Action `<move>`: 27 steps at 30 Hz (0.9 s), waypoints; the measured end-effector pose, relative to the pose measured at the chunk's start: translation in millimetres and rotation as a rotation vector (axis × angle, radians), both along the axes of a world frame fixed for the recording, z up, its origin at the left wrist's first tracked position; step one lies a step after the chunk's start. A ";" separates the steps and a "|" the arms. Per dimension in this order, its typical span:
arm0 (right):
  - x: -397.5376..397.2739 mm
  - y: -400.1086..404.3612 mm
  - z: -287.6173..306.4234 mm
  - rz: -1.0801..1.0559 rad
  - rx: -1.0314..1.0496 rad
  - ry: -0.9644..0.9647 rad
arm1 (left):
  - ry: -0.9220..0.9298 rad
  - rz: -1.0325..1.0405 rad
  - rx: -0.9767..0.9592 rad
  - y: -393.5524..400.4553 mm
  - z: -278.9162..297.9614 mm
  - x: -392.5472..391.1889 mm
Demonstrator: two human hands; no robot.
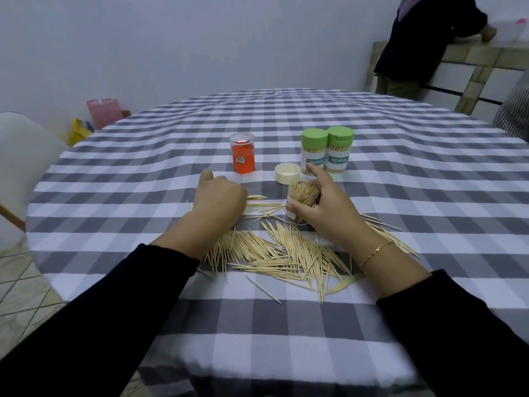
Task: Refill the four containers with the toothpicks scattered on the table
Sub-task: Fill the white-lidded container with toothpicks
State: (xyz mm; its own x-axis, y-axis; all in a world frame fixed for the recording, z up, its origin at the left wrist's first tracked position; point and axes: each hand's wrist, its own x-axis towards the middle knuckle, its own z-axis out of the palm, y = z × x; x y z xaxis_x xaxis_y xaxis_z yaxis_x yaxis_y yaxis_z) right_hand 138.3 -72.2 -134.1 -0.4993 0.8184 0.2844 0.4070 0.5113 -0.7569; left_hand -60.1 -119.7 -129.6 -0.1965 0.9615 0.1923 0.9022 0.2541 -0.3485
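The right hand (323,207) is curled round a clear open container (300,200), thumb on its near side and fingers on its far side. The container is tilted, stands on the table (400,179) and holds a loose bundle of toothpicks. The left hand (219,200) lies knuckles up to the left of the clear open container, fingers curled under; toothpick tips project from beneath it toward the container, but whether the fingers pinch them cannot be told.

The scattered toothpicks (286,257) lie in a wide heap just nearer the camera than the clear open container, spreading left under the left wrist and right past the right wrist. A white cap (287,173) rests open side up just beyond the container. Two green-lidded toothpick containers (326,150) stand upright, touching each other, beyond and slightly right of it. A closed orange container (242,151) stands upright beyond and to the left. The table carries a grey-and-white checked cloth.
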 end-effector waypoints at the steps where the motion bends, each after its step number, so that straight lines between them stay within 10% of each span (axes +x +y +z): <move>1: -0.1 0.4 -0.1 0.000 -0.001 0.005 | -0.013 -0.019 0.017 -0.2 1.0 -1.3; 6: 0.2 0.7 -0.4 0.013 -0.012 0.017 | -0.255 -0.039 0.198 -2.6 8.9 -1.5; 11: 0.0 1.4 -1.8 0.023 -0.027 0.014 | -0.963 -0.001 0.422 0.7 16.2 0.3; 18: -0.4 1.4 -1.8 0.025 -0.035 0.014 | -1.508 -0.068 0.756 6.3 31.8 13.5; 27: -3.3 3.0 -3.8 0.037 -0.045 0.013 | -1.521 -0.192 0.931 17.6 39.5 42.5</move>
